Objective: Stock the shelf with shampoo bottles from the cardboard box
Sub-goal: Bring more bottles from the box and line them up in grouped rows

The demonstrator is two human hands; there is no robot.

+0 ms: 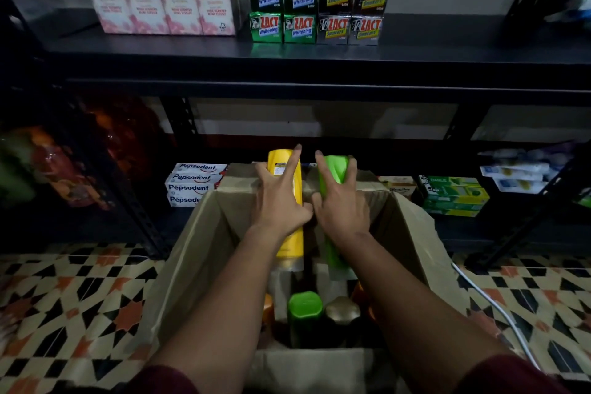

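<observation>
An open cardboard box (204, 233) stands on the floor before a black shelf unit (319, 56). My left hand (281, 198) grips a yellow shampoo bottle (289, 243) lifted above the box, its cap end toward me. My right hand (340, 201) grips a green shampoo bottle (334, 169) beside it, also raised and tilted. Down in the box stand more bottles, among them one with a green cap (304, 305) and one with a gold cap (342, 310).
The upper shelf board holds pink tissue packs (160, 6) and Zact toothpaste boxes (319, 13). On the bottom shelf lie Pepsodent boxes (192, 184) at left and green soap boxes (454, 195) at right. A white cable (492, 304) runs over the patterned tile floor.
</observation>
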